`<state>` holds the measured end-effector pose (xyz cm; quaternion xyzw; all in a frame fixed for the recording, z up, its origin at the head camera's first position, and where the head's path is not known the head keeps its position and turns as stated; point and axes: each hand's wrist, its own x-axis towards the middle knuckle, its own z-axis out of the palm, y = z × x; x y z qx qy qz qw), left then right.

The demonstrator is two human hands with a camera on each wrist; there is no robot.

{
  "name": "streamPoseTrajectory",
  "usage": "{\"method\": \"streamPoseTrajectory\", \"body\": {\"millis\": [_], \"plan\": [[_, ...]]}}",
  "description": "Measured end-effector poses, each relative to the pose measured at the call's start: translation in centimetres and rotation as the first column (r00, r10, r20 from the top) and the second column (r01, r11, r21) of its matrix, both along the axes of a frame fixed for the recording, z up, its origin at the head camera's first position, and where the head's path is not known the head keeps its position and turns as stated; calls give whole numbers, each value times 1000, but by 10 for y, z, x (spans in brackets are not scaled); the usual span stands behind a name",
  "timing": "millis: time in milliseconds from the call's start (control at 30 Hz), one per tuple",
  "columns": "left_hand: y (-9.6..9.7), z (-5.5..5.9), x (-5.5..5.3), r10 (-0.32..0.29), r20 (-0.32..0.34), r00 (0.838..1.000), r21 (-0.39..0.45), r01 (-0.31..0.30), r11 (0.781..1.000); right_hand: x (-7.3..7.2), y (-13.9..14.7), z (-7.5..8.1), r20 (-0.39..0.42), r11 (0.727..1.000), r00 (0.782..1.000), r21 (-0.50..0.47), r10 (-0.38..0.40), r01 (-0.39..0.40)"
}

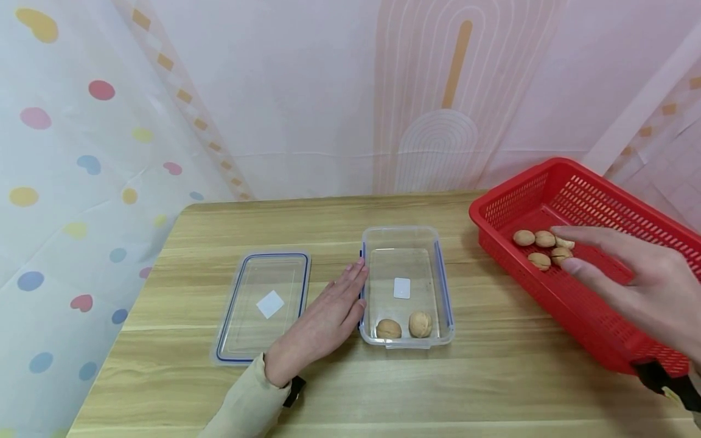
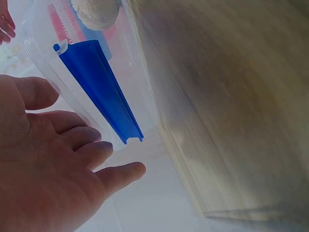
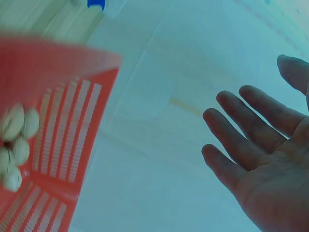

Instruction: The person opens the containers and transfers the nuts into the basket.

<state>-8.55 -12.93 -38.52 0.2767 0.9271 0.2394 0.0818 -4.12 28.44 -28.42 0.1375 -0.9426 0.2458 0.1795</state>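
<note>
A clear plastic food container with blue side clips stands on the table, two walnuts at its near end. My left hand rests its fingertips against the container's left side, fingers straight; in the left wrist view the blue clip is just past them. Over the red basket hovers my right hand, thumb and fingers apart with nothing between them. Several walnuts lie in the basket's far left part, close to the fingertips. In the right wrist view the right hand has spread fingers.
Left of the container lies its clear lid with a blue seal and a white label. Another white label shows in the container. A patterned cloth hangs behind the wooden table.
</note>
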Motion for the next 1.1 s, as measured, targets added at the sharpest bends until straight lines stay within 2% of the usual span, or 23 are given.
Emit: {"method": "streamPoseTrajectory", "body": {"millis": [100,233,400,700,933,1100], "plan": [[0,0,0,-2,0,1000,2,2,1000,1,-9,-4,-23,998,998,-8,65,-65],[0,0,0,-5,-1,1000,3,5,1000,2,-23,-7,2,994,994,-31,109,-108],[-1,1,0,0,2,1000,3,0,1000,1,-40,-13,-31,981,982,-50,186,-187],[0,2,1,-3,4,1000,6,3,1000,-7,-70,-39,-30,930,937,-118,348,-349],[1,2,0,-1,15,1000,6,1,1000,-14,-94,-60,-55,866,882,-172,468,-470],[1,1,0,3,24,1000,8,-3,1000,-20,-110,-72,2,870,877,-124,480,-476]]}}
